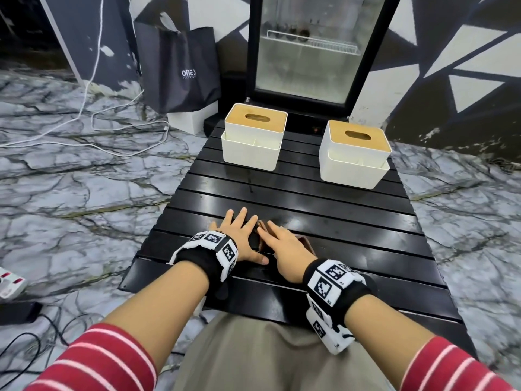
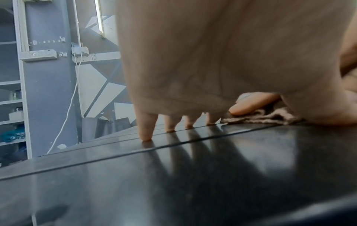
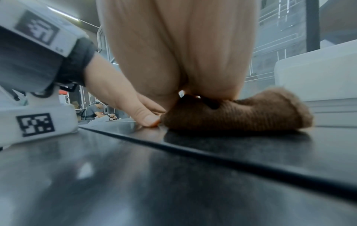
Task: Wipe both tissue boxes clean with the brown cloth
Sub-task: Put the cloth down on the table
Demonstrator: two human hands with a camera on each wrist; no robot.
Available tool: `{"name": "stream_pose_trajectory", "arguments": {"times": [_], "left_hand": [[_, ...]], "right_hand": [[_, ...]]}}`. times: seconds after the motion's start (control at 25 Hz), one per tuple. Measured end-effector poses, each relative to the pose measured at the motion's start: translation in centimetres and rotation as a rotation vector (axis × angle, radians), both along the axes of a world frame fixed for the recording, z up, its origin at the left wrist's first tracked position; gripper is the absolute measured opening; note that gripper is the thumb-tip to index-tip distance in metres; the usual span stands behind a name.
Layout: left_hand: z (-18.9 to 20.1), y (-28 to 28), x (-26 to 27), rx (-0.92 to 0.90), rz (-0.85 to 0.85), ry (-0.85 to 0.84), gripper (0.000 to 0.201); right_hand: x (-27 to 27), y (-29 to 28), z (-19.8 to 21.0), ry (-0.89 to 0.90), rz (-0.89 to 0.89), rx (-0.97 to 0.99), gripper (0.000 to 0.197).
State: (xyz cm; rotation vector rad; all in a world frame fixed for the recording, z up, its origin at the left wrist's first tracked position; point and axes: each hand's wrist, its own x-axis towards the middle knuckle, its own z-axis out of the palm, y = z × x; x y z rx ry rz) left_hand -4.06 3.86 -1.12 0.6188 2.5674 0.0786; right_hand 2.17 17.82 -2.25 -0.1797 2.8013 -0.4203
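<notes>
- Two tissue boxes sit on the table (image 1: 310, 198): one tissue box (image 1: 253, 136) at 11 o'clock, the other tissue box (image 1: 355, 153) at 1 o'clock.
- The cloth (image 1: 260, 235) lies at 6 o'clock, under the right hand (image 1: 284, 249); the left hand (image 1: 239, 238) is just left of it.

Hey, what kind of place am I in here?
Probably a cafe or shop back area: a black glass-door display fridge, a black-and-white geometric painted wall and a grey marble-look floor.

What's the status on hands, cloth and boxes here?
Left hand flat on black slatted table, open. Right hand flat on brown cloth, open. Both tissue boxes untouched at far end. Path clear.
</notes>
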Motion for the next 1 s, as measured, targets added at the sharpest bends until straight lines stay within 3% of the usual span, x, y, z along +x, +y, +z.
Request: {"name": "stream_pose_trajectory", "arguments": {"times": [0.24,0.4,0.52,0.68,0.84,1.0], "left_hand": [[0.7,-1.5,-0.1,0.048,-0.043,0.025,0.108],[1.5,-7.2,-0.4,0.035,0.022,0.078,0.077],[0.9,-11.7,-0.1,-0.009,0.064,0.101,0.067],[-0.2,-14.2,0.9,0.02,0.101,0.063,0.091],[-1.4,-14.4,1.8,0.024,0.102,0.031,0.125],[-1.7,-14.6,1.7,0.035,0.094,0.016,0.13]], "right_hand": [[1.3,0.0,0.9,0.118,-0.007,-0.169,0.068],[1.5,-1.9,2.0,0.162,-0.044,-0.361,0.069],[0.8,-5.3,2.4,0.158,0.05,-0.361,0.068],[-0.6,-8.7,2.7,0.16,0.078,-0.358,0.064],[-1.2,-10.3,1.7,0.084,0.066,-0.216,0.058],[-1.2,-10.9,1.3,0.082,0.186,-0.118,0.054]]}}
